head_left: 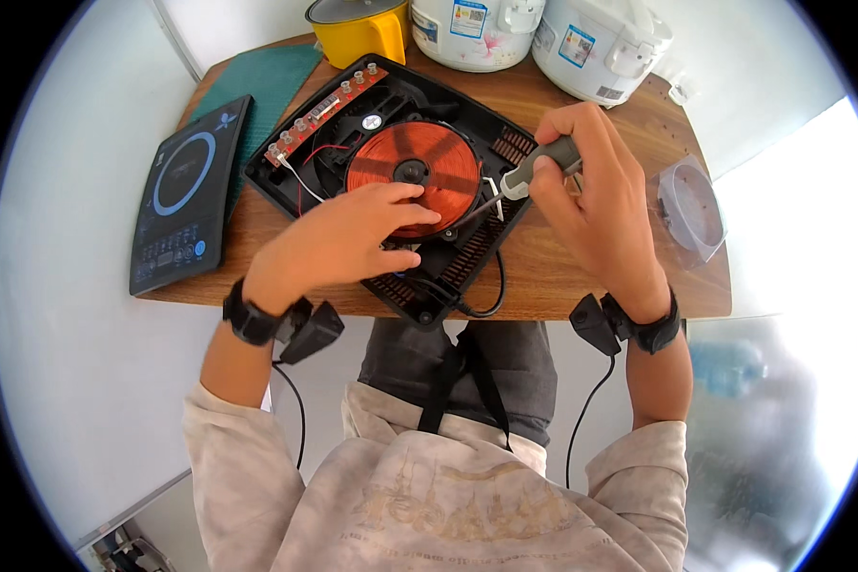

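Right hand (596, 191) pinches the screwdriver (550, 164), tip at near right of the copper coil (439, 157); left hand (338, 238) over it, fingers spread!

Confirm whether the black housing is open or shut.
Open: the black housing shows its copper coil and red circuit board without a cover.

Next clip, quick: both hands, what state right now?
Left hand: open, fingers spread over the copper coil, gripping nothing visible.
Right hand: closed around the grey handle of a screwdriver.
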`<move>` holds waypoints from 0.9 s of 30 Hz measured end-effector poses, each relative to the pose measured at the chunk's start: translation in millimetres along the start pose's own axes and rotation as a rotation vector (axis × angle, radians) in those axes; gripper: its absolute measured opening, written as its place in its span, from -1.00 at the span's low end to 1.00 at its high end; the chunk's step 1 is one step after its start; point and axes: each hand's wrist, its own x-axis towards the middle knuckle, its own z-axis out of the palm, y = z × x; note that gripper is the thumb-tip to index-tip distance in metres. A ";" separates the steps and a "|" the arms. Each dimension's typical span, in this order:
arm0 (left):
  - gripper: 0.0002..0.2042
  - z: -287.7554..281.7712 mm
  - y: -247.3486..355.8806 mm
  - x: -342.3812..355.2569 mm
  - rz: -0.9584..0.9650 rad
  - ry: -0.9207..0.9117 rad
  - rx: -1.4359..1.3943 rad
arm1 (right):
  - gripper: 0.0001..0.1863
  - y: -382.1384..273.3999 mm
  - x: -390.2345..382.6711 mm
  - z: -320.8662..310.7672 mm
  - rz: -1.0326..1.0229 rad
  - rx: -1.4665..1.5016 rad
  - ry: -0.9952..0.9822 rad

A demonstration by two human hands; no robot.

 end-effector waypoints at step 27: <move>-0.04 -26.1 -8.6 83.6 0.138 -0.356 0.183 | -0.71 -4.2 -0.5 -5.8 0.081 0.148 0.026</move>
